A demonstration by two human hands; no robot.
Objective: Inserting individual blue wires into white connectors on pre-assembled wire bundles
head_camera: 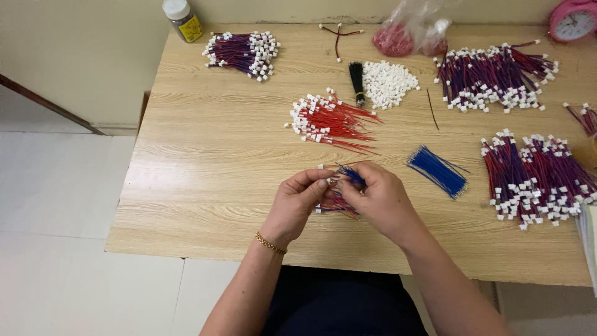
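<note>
Together, both hands' fingers (321,184) pinch the wire bundle (339,198).

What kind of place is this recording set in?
Probably a home or small workshop bench for hand assembly: a wooden table bears wire bundles with white connectors, a heap of loose connectors, and both hands pinch wires.

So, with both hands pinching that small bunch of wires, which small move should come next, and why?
Probably push the blue wire into the white connector. The left hand pinches the connector end of the small bunch; the right hand holds the blue wire beside it. The finished piles show red and blue wires sharing white connectors. Whether it is already seated cannot be told.
</note>
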